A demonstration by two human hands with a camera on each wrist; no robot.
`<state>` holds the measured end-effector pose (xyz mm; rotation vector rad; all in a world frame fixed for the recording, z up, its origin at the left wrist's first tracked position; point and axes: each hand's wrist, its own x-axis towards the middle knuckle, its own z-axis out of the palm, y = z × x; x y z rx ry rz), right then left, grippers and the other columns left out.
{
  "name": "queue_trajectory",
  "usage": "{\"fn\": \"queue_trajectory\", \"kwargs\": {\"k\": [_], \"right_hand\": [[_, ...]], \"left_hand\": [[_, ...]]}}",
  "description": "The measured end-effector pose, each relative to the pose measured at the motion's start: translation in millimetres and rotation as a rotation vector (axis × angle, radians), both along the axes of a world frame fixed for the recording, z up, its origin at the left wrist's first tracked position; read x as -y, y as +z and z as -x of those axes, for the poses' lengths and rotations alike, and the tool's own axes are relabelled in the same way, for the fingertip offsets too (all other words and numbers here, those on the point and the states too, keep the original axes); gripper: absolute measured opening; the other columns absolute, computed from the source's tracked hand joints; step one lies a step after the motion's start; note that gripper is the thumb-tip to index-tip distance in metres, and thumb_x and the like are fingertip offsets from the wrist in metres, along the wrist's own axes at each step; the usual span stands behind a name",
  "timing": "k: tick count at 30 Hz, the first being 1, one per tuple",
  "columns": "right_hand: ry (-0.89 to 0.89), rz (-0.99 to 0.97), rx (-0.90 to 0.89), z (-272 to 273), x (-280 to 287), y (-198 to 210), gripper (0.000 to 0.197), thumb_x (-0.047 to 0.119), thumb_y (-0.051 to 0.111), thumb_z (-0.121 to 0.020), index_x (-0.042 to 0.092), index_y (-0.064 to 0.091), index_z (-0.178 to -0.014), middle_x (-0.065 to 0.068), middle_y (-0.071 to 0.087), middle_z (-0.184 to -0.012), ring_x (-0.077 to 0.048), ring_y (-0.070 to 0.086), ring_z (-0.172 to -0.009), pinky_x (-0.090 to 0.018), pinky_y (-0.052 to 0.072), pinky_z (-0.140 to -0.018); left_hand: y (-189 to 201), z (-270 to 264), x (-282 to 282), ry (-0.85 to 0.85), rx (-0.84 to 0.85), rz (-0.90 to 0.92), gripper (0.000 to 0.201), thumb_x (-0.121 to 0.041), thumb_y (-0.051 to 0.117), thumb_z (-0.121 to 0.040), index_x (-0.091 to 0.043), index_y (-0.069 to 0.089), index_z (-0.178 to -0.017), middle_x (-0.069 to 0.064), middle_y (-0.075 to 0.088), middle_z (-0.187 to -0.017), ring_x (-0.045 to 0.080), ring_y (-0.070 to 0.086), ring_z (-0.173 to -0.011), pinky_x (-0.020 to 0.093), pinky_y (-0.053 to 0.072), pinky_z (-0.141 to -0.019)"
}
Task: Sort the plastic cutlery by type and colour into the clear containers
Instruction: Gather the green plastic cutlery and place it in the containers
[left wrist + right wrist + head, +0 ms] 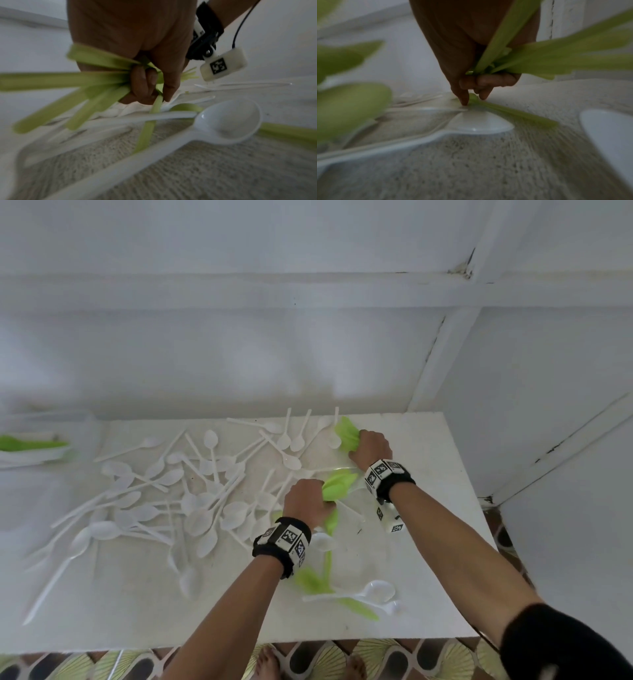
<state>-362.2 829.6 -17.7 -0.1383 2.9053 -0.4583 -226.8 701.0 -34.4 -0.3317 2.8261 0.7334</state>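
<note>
Green cutlery [337, 487] was bunched in the left hand [306, 501], whose grip was clamped round a fan of handles, the fingers [143, 82] curled tight across them in the left wrist view. Just nearer than that grip, more green pieces [313, 580] lay loose on the white tabletop [428, 594], crossed by two white spoons [378, 590] at the near right. Below the left grip, one green handle [147, 129] ran down under the handle of a big white spoon [228, 121]. Beyond and to the right of the left grip, the right hand [371, 448] held a second bunch of green cutlery [346, 433]; its grip was closed round those handles while the thumb and a fingertip [464, 100] reached down to a green piece [513, 113] lying on the tabletop, though blur hid whether they pinched it. Left of both grips, a large scatter of white spoons [191, 491] covered the tabletop, overlapping at all angles. Far to the left of the grips, at the tabletop's back edge, a clear container [37, 460] held green cutlery [27, 444], too blurred to tell the type.
</note>
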Motion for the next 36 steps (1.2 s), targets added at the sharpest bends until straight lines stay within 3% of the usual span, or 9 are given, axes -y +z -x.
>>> {"fn": "queue_trajectory", "kwargs": {"k": [8, 11, 17, 20, 22, 26, 30, 32, 36], "right_hand": [[0.011, -0.023, -0.065, 3.7, -4.1, -3.1, 0.046, 0.037, 0.066, -0.09, 0.005, 0.054, -0.121, -0.021, 0.062, -0.118, -0.041, 0.06, -0.11, -0.041, 0.048, -0.085], [-0.092, 0.093, -0.059, 3.6, -8.7, 4.6, 0.047, 0.037, 0.068, -0.088, 0.004, 0.056, -0.12, -0.022, 0.063, -0.117, -0.043, 0.06, -0.109, -0.042, 0.048, -0.083], [-0.349, 0.49, -0.056, 5.2, -14.3, 30.2, 0.047, 0.049, 0.062, -0.09, 0.008, 0.062, -0.114, -0.018, 0.066, -0.113, -0.04, 0.056, -0.115, -0.038, 0.043, -0.091], [-0.394, 0.678, -0.049, -1.6, -13.1, 42.8, 0.042, 0.053, 0.058, -0.082, 0.012, 0.06, -0.089, -0.007, 0.068, -0.085, -0.037, 0.064, -0.097, -0.033, 0.045, -0.086], [-0.406, 0.81, -0.05, -12.3, -14.7, 47.5, 0.04, 0.053, 0.056, -0.076, 0.014, 0.06, -0.082, -0.001, 0.071, -0.065, -0.03, 0.073, -0.074, -0.041, 0.054, -0.087], [-0.373, 1.018, -0.054, -42.9, -20.6, 53.1, 0.016, 0.025, 0.061, -0.088, 0.009, 0.063, -0.091, -0.004, 0.074, -0.072, -0.022, 0.067, -0.049, -0.03, 0.053, -0.055], [-0.427, 1.147, -0.001, -68.4, -25.0, 48.4, 0.015, 0.021, 0.061, -0.089, 0.012, 0.055, -0.079, -0.004, 0.058, -0.064, -0.016, 0.046, -0.045, -0.027, 0.041, -0.047], [-0.447, 1.171, 0.032, -81.6, -29.8, 46.9, 0.021, 0.029, 0.064, -0.091, 0.015, 0.055, -0.078, -0.001, 0.056, -0.062, -0.015, 0.043, -0.048, -0.027, 0.038, -0.048], [-0.482, 1.085, 0.091, -114.1, -41.7, 49.0, 0.049, 0.068, 0.065, -0.084, 0.02, 0.061, -0.078, 0.004, 0.06, -0.061, -0.011, 0.049, -0.047, -0.027, 0.042, -0.049]], "left_hand": [[28.3, -11.6, 29.7, 0.098, -0.114, -0.324, 0.02, -0.028, 0.069, -0.081, -0.025, 0.05, -0.075, 0.001, 0.065, -0.074, 0.025, 0.063, -0.075, 0.032, 0.042, -0.064], [40.4, -14.9, 29.6, 0.132, -0.171, -0.447, 0.024, -0.031, 0.074, -0.085, -0.022, 0.056, -0.071, -0.002, 0.068, -0.065, 0.01, 0.065, -0.061, 0.023, 0.046, -0.06], [33.9, -22.5, 13.4, 0.055, -0.088, -0.22, 0.041, -0.05, 0.066, -0.09, -0.017, 0.053, -0.069, 0.005, 0.067, -0.073, 0.024, 0.065, -0.073, 0.033, 0.046, -0.067], [21.8, -30.3, -1.7, 0.044, 0.072, -0.052, 0.045, -0.057, 0.065, -0.087, -0.014, 0.055, -0.082, 0.01, 0.067, -0.094, 0.028, 0.062, -0.094, 0.032, 0.042, -0.073], [11.5, -33.4, -11.3, 0.058, 0.135, -0.019, 0.052, -0.061, 0.07, -0.081, -0.012, 0.06, -0.094, 0.01, 0.064, -0.102, 0.029, 0.062, -0.1, 0.033, 0.045, -0.076], [7.8, -31.5, -28.0, 0.069, 0.166, 0.046, 0.049, -0.044, 0.076, -0.08, -0.009, 0.061, -0.11, 0.01, 0.06, -0.112, 0.031, 0.061, -0.107, 0.034, 0.048, -0.079], [12.2, -22.1, -35.8, 0.053, 0.177, 0.064, 0.026, -0.019, 0.071, -0.084, -0.005, 0.061, -0.103, 0.014, 0.063, -0.112, 0.033, 0.063, -0.106, 0.035, 0.052, -0.078], [15.7, -20.2, -38.9, 0.07, 0.157, 0.033, 0.033, -0.02, 0.071, -0.083, -0.004, 0.057, -0.108, 0.015, 0.06, -0.114, 0.034, 0.061, -0.108, 0.035, 0.05, -0.077], [18.4, -16.5, -39.3, 0.13, 0.068, -0.081, 0.042, -0.025, 0.068, -0.086, -0.003, 0.049, -0.116, 0.019, 0.057, -0.116, 0.039, 0.059, -0.106, 0.039, 0.048, -0.078]]}}
